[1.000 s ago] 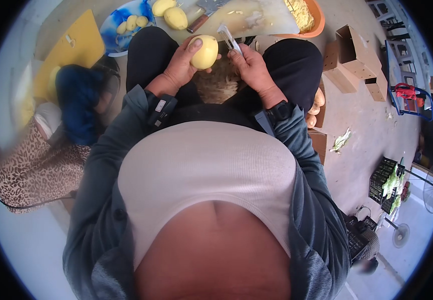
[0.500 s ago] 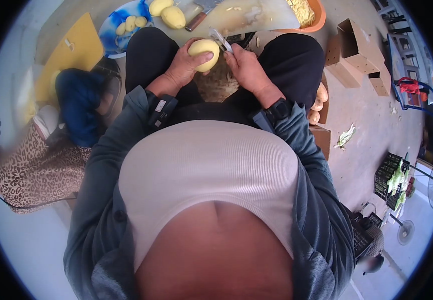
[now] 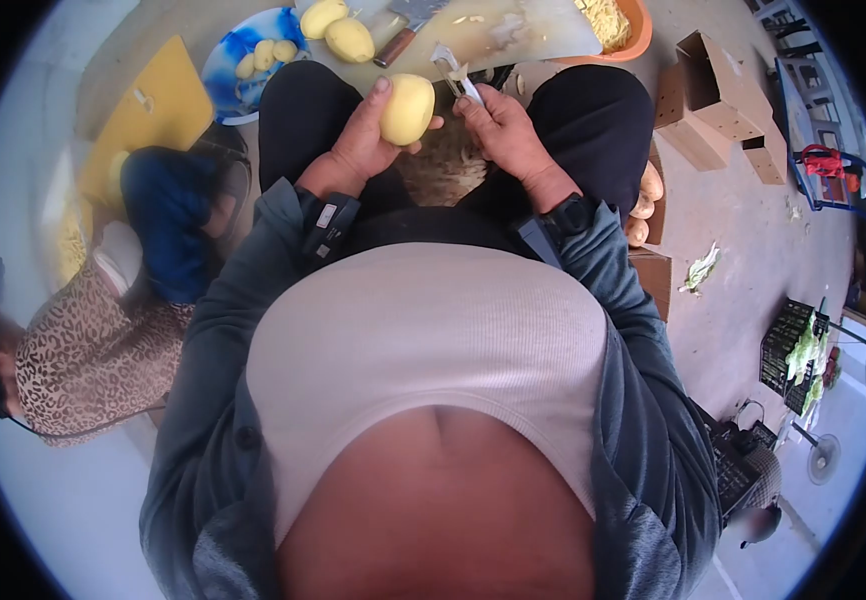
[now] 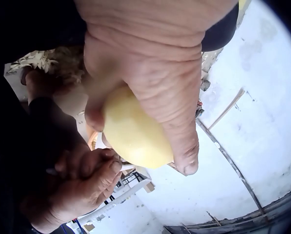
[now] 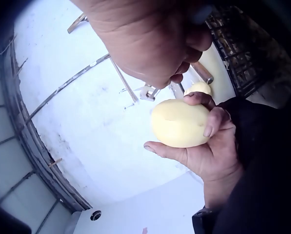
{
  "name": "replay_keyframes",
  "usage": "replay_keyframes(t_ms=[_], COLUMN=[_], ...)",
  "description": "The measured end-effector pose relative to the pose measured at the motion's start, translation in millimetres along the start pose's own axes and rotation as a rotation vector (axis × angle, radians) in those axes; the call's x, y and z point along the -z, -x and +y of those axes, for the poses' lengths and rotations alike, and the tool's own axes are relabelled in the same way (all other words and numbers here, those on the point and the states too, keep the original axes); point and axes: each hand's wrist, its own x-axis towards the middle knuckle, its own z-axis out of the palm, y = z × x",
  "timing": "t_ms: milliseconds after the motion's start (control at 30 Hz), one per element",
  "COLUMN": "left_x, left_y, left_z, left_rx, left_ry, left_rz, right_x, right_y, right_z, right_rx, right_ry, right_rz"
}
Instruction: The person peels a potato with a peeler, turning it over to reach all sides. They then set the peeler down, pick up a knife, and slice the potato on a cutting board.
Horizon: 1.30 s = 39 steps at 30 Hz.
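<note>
Potato [image 3: 408, 110], yellow and with its skin already removed, is held by the left hand [image 3: 361, 140], whose thumb and fingers are curved around it, above the space between the 2 knees [image 3: 593, 115]. By the right hand [image 3: 506, 135], a pale peeler [image 3: 468, 88] is gripped; its head is pointed away from the body and is situated just beside the potato, with a small gap between them in the head view. The 2 hands are apart from each other. Between the legs, a heap of peelings [image 3: 443, 170] can be seen. In front, a knife [image 3: 395, 48] with brown wooden handle is laid on a cutting board [image 3: 523, 35], and 2 larger peeled potatoes [image 3: 350, 40] are placed near this handle. Smaller peeled potatoes [image 3: 264, 53] are contained in a blue and white basin [image 3: 221, 75] on the left, and yellow shreds [image 3: 605, 25] in an orange bowl [image 3: 641, 35] on the right. Near the right leg, unpeeled potatoes [image 3: 641, 206] are gathered.
</note>
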Motion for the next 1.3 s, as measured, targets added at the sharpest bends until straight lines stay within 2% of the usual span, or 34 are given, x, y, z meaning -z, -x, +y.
replay_keyframes(t_ms=[100,300,433,500,633,733,833,900,967,1033,1167,1233,1300], left_x=[-2,0,-3,-4,-3,-2,1,1,1,0,-4,-5,-4], left_y=[-2,-4,0,0,1,2,1,0,-1,1,2,2,2], left_z=[2,8,16,17,19,20,18,20,18,17,21,22,18], left_rx=[0.063,0.134,0.159,0.166,0.194,0.246,0.297,0.320,0.315,0.304,0.261,0.263,0.252], left_ry=[0.025,0.067,0.060,0.062,0.067,0.037,0.033,-0.004,-0.001,0.008,0.047,0.035,0.038], left_rz=[0.078,0.075,0.139,0.121,0.102,0.055,0.050,-0.045,-0.042,-0.032,0.018,0.032,0.069], right_x=[-2,-5,-5,-3,-6,-4,-4,-1,1,2,0,-4,-13], right_y=[-1,0,2,4,4,5,2,-4,-6,-4,-4,-4,-4], right_z=[6,-4,-27,-36,-35,-37,-28,-11,-3,-12,-17,-17,-15], right_rx=[0.021,0.139,0.109,0.127,0.197,0.212,0.140,0.113,0.110,0.059,0.066,-0.119,-0.067], right_ry=[-0.054,0.025,0.077,0.173,0.224,0.267,0.378,0.573,0.552,0.360,0.237,-0.066,-0.103], right_rz=[-0.051,-0.059,-0.067,-0.152,-0.162,-0.148,-0.119,-0.019,0.004,0.020,0.002,-0.044,-0.023])
